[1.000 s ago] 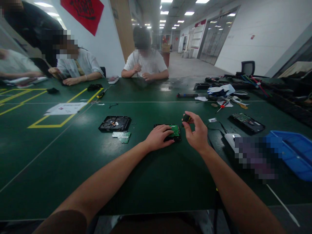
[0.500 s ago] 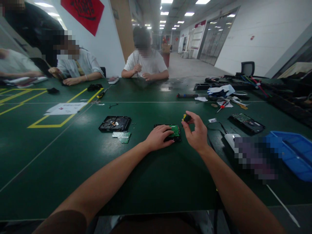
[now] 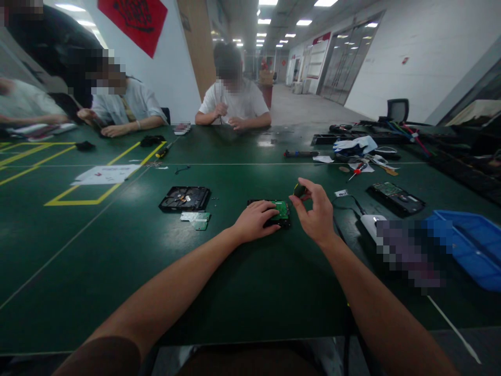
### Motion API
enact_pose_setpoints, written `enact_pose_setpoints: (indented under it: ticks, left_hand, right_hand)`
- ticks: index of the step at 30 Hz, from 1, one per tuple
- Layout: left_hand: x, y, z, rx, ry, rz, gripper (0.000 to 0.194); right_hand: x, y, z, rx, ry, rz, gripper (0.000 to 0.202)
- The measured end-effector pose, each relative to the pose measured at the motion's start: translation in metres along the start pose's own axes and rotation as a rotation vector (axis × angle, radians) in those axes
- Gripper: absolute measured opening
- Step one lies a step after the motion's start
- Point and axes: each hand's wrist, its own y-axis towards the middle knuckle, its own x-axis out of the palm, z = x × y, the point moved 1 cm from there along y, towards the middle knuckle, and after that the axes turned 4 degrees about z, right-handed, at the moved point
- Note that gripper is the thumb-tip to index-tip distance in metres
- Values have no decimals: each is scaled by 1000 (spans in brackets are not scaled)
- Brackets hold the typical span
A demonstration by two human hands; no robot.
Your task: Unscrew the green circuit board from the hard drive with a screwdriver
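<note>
A black hard drive with a green circuit board (image 3: 282,210) lies on the green table (image 3: 242,282). My left hand (image 3: 256,220) rests over its left part, the fingers wrapped onto it and covering much of it. Just right of the drive, my right hand (image 3: 315,211) pinches a black and yellow screwdriver (image 3: 299,190) by its handle; its tip is too small to make out. To the left lie another black drive (image 3: 185,199), a loose green board (image 3: 201,221) and some tiny screws (image 3: 215,198).
On the right are a third drive (image 3: 396,198), a white cabled device (image 3: 373,227) and a blue tray (image 3: 469,250). Gloves (image 3: 355,145) and a red screwdriver (image 3: 357,169) lie farther back. Across the table, a person (image 3: 234,102) sits working.
The screwdriver handle has turned slightly between my right fingers, and my right thumb has shifted a little left. My left hand and the drive have stayed in place.
</note>
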Motion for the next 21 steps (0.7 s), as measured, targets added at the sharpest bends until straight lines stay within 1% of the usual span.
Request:
enact_pose_setpoints:
  ticks: [4, 10, 14, 21]
  left_hand:
    - [-2, 0, 1, 4, -1, 2, 42]
    - [-1, 0, 0, 0, -3, -7, 43]
    - [-1, 0, 0, 6, 1, 4, 42]
    - [-1, 0, 1, -6, 1, -1, 44]
  right_hand:
    - [1, -1, 0, 8, -9, -6, 47]
    - [-1, 0, 1, -3, -50, 29, 47]
    - [0, -2, 3, 15, -33, 2, 49]
    - [6, -6, 4, 95, 77, -58, 54]
